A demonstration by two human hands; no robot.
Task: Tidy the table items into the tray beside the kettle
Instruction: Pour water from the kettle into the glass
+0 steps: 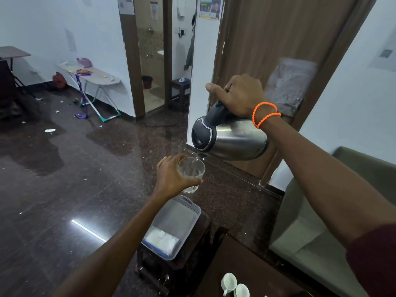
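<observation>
Pouring water: right hand (240,96) grips steel kettle (231,138) handle, tilted, spout over glass tumbler (191,171) clasped by left hand (171,176). Plastic tray (182,219) below on dark stand; white cups (229,281) on table, apart from tray.

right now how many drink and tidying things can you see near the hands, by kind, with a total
Stainless steel kettle with black lid: 1, tilted over the glass in the right hand
Clear drinking glass: 1, in the left hand
White ceramic cups: 2
Translucent grey plastic tray: 1
Total: 5
</observation>
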